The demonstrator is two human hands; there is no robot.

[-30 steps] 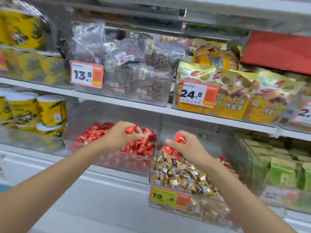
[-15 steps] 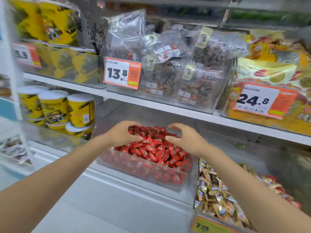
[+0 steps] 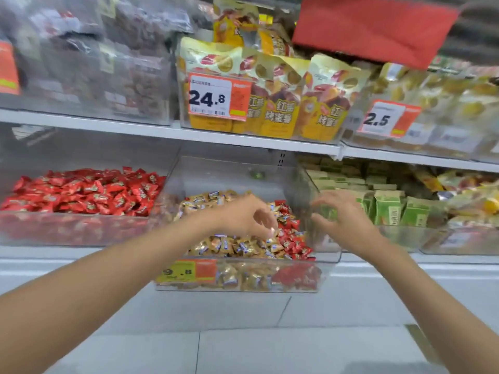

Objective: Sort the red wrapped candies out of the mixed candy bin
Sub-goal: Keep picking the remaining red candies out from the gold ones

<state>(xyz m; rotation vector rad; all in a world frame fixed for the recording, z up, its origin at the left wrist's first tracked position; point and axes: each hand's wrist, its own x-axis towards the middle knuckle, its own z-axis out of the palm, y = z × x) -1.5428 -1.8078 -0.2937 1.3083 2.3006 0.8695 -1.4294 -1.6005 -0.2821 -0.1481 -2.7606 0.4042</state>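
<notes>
Half a second ago both hands were held over the all-red bin, where the picked candies were evidently being dropped; now the view has been swung back to the right and both hands are found over the mixed candy bin (image 3: 328, 261) once more. A delivery is therefore judged to be finished and a fresh pick to be starting.

The left hand (image 3: 248, 215) is held above the middle of the mixed candy bin, its fingers curled downward and loosely parted, the tips just above the heap. Nothing is seen pinched between them, though motion blur leaves this less than certain. The right hand (image 3: 341, 215) is spread, fingers apart, at the bin's right wall, with no candy visible in it.

The red wrapped candies (image 3: 293, 237) yet to be sorted are gathered along the right side of the mixed candy bin, beside and partly on top of the gold wrapped candies (image 3: 224, 245) that fill the rest. More red can be made out through the clear front wall at the lower right (next to the orange price label (image 3: 189, 271)). The red bin (image 3: 81, 229) stands just to the left, already well filled.

A good number of reds remain, so the task is judged to be well under way but far from done. The nearest reds lie directly below the left fingertips.
</notes>
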